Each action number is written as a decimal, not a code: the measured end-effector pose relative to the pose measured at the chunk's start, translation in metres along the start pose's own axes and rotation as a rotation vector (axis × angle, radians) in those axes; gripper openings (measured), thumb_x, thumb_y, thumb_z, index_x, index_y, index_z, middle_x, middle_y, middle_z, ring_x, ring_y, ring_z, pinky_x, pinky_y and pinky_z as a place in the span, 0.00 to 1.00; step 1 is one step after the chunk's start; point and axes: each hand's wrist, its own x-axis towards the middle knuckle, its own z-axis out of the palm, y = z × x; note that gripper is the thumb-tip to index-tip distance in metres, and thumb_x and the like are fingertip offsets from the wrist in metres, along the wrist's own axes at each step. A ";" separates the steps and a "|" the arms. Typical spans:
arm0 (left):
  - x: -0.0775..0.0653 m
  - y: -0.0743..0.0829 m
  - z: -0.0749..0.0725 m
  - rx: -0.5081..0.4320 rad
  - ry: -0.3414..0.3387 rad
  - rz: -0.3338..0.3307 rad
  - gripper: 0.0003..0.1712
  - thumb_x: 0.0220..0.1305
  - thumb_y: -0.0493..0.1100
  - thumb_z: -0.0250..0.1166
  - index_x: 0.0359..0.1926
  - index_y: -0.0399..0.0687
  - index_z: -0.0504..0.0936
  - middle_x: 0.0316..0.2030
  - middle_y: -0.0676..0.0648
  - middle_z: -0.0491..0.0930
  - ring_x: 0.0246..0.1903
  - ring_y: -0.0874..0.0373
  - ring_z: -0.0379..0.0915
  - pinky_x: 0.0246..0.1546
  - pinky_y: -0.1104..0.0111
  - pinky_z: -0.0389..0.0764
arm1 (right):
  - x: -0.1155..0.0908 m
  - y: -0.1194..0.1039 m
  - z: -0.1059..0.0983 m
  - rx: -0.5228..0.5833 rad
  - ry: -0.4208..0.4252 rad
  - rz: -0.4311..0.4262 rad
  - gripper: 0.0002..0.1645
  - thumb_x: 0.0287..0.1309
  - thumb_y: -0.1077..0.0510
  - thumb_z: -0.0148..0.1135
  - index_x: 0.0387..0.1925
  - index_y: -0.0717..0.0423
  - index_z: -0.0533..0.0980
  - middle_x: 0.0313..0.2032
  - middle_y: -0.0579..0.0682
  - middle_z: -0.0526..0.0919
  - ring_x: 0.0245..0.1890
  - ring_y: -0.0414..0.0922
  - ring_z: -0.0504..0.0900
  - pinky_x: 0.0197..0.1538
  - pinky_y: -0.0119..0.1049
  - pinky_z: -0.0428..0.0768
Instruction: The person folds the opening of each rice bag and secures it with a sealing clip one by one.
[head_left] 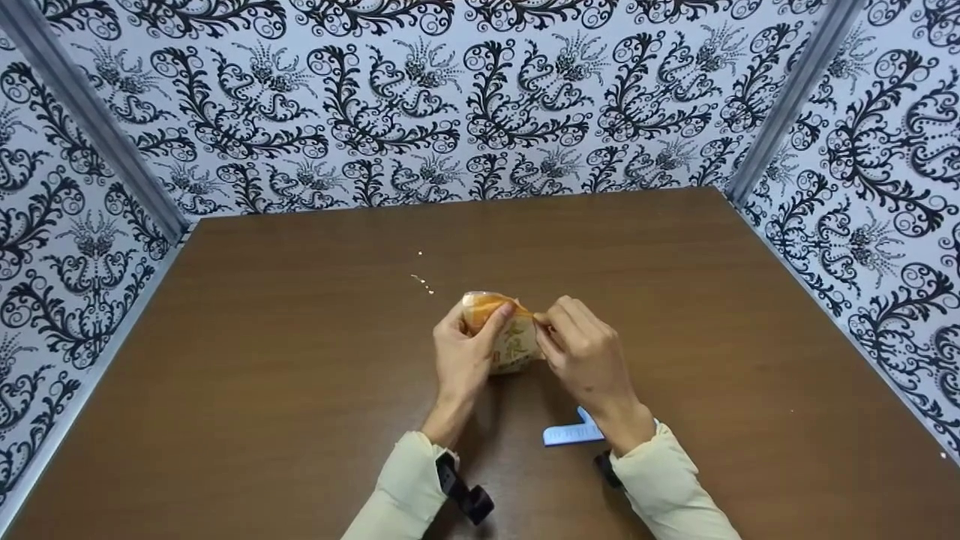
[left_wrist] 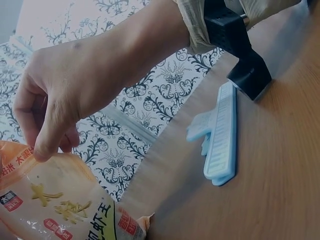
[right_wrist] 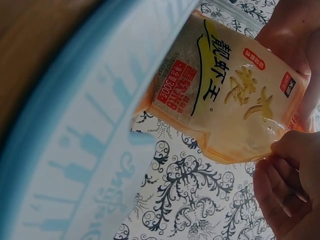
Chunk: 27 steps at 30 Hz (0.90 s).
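Observation:
A plastic food bag (head_left: 514, 345) with orange edges and printed characters is held upright over the middle of the table. My left hand (head_left: 463, 352) grips its upper left side, thumb across the front and fingers behind. At the top right corner, my right hand (head_left: 583, 341) pinches the orange edge between thumb and fingertips. In the left wrist view the right hand (left_wrist: 65, 95) appears from the side, above the bag (left_wrist: 55, 200). A light blue bag clip (left_wrist: 221, 135) lies on the table below the right wrist. Part of that clip (head_left: 574, 433) is hidden by the right forearm in the head view.
Small pale crumbs (head_left: 424, 283) are scattered on the brown table (head_left: 300, 315) beyond the hands. Black-and-white patterned walls (head_left: 450, 97) enclose the back and both sides. Close to the right wrist camera, the blue clip (right_wrist: 85, 145) covers much of the view.

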 end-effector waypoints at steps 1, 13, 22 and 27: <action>0.000 0.000 0.000 0.001 -0.003 -0.002 0.10 0.63 0.40 0.75 0.42 0.38 0.87 0.32 0.47 0.88 0.29 0.64 0.79 0.32 0.72 0.80 | 0.000 0.000 0.000 0.023 -0.002 0.015 0.08 0.58 0.69 0.73 0.31 0.58 0.80 0.29 0.49 0.79 0.29 0.41 0.77 0.31 0.34 0.80; -0.001 0.001 -0.003 0.006 -0.028 -0.016 0.10 0.65 0.41 0.74 0.43 0.40 0.87 0.31 0.50 0.86 0.28 0.63 0.78 0.30 0.71 0.80 | 0.003 -0.001 0.002 0.423 -0.023 0.366 0.04 0.70 0.59 0.66 0.37 0.53 0.85 0.38 0.44 0.87 0.41 0.38 0.85 0.49 0.33 0.85; -0.001 -0.001 -0.002 0.000 -0.045 -0.010 0.09 0.67 0.41 0.72 0.44 0.41 0.86 0.31 0.50 0.85 0.29 0.62 0.78 0.30 0.71 0.80 | 0.006 -0.004 0.000 0.682 -0.071 0.628 0.07 0.70 0.59 0.66 0.42 0.53 0.88 0.40 0.51 0.86 0.42 0.41 0.84 0.50 0.29 0.83; -0.001 -0.001 -0.001 0.002 -0.048 0.001 0.09 0.68 0.42 0.71 0.45 0.41 0.86 0.31 0.49 0.85 0.28 0.61 0.78 0.29 0.71 0.80 | 0.006 -0.005 0.000 0.723 -0.084 0.667 0.08 0.69 0.59 0.66 0.44 0.53 0.89 0.41 0.51 0.85 0.42 0.41 0.82 0.48 0.29 0.82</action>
